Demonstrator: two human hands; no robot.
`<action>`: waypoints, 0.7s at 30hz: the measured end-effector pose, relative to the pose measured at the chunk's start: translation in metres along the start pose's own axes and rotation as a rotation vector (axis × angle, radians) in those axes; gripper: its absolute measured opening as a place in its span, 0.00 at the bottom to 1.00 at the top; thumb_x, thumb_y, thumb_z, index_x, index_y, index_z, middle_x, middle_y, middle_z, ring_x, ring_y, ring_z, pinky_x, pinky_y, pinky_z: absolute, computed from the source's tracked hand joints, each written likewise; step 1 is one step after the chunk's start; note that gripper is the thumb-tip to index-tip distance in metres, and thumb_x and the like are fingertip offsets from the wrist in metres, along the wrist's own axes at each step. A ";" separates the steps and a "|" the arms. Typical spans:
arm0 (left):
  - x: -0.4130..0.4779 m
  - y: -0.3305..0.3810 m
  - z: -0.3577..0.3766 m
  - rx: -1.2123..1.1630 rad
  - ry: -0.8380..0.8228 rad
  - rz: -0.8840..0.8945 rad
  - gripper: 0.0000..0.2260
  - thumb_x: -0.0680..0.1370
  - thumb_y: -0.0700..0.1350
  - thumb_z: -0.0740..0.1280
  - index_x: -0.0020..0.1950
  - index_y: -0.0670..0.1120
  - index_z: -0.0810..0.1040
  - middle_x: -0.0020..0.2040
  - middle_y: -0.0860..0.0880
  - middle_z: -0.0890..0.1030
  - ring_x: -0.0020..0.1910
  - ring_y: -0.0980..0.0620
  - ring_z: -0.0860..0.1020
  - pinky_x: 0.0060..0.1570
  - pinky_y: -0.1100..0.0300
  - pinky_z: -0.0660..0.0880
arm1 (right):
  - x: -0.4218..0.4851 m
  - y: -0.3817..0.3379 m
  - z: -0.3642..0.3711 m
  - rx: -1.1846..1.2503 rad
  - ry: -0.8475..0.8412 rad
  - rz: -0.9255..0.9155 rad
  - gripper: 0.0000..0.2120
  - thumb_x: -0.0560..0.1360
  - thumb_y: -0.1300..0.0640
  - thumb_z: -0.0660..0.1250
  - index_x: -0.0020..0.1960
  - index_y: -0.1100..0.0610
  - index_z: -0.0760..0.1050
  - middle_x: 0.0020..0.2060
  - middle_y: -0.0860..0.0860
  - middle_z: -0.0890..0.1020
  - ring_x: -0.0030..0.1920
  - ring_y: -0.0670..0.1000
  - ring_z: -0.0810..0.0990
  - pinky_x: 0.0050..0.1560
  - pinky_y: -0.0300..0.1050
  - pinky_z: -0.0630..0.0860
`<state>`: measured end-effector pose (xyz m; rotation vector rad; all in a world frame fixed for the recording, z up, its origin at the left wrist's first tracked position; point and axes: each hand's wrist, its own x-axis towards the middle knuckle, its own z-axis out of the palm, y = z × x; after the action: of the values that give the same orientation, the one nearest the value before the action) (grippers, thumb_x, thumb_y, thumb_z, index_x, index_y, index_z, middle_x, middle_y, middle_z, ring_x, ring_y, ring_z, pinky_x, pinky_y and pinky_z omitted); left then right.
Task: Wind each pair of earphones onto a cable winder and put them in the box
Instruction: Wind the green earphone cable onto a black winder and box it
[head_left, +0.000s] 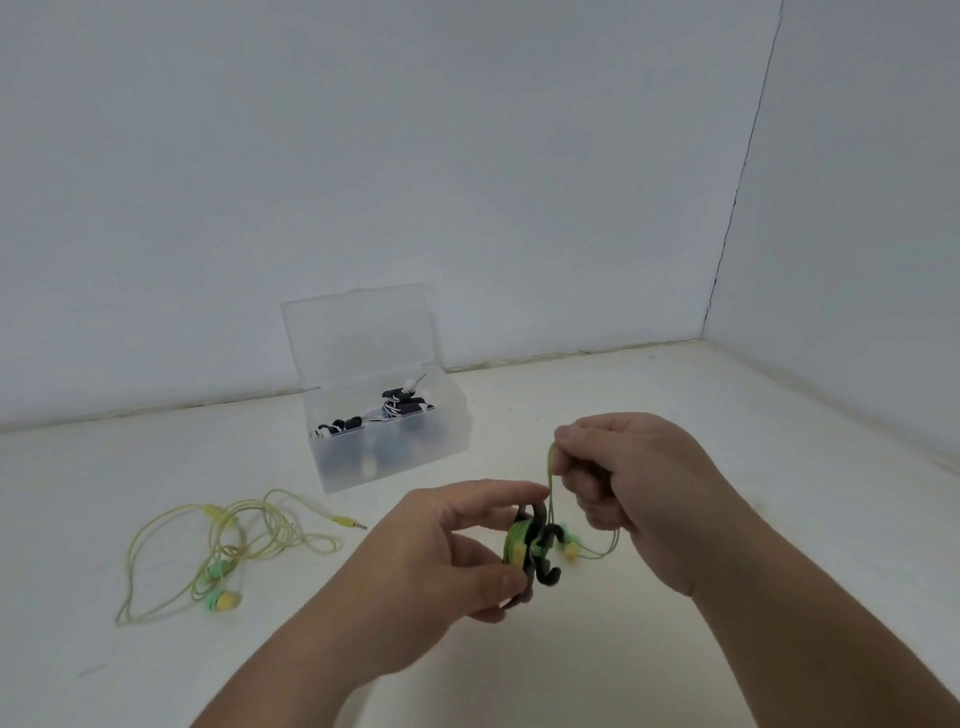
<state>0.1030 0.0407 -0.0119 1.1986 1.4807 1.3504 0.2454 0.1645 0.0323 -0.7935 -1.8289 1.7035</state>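
Above the table (649, 405), we pinch the black winder (535, 553) in our left hand (441, 561) while our right hand (634, 483) grips its green cable (551, 470); the open box (452, 415) stands behind.

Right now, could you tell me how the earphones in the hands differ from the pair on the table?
The held earphones are partly wound on the black winder; the table pair lies in loose loops. The left hand grips the winder and the right hand pinches the held earphones' cable; the table pair is untouched. Both are yellow-green, outside the box.
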 end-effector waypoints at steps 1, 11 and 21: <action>0.001 -0.001 0.002 0.026 0.023 -0.008 0.25 0.70 0.30 0.73 0.56 0.59 0.84 0.52 0.50 0.84 0.41 0.42 0.85 0.41 0.52 0.81 | -0.001 0.000 0.003 -0.038 -0.019 -0.026 0.16 0.80 0.60 0.62 0.35 0.62 0.78 0.25 0.53 0.68 0.25 0.48 0.61 0.26 0.39 0.59; 0.003 -0.001 0.003 -0.027 0.330 0.008 0.21 0.73 0.30 0.72 0.62 0.48 0.81 0.46 0.46 0.85 0.36 0.43 0.84 0.39 0.51 0.83 | -0.017 0.001 0.026 -0.520 -0.276 -0.299 0.13 0.80 0.57 0.64 0.38 0.57 0.81 0.32 0.51 0.82 0.32 0.47 0.78 0.36 0.41 0.74; 0.001 0.009 -0.014 -0.604 0.288 0.046 0.23 0.69 0.35 0.69 0.64 0.42 0.78 0.48 0.36 0.84 0.38 0.45 0.83 0.35 0.58 0.82 | -0.014 0.000 0.021 -0.498 -0.315 -0.148 0.17 0.78 0.59 0.63 0.31 0.55 0.75 0.24 0.49 0.65 0.26 0.48 0.60 0.27 0.39 0.58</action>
<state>0.0908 0.0385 -0.0012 0.6719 1.0995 1.8850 0.2401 0.1400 0.0312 -0.5732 -2.5162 1.3506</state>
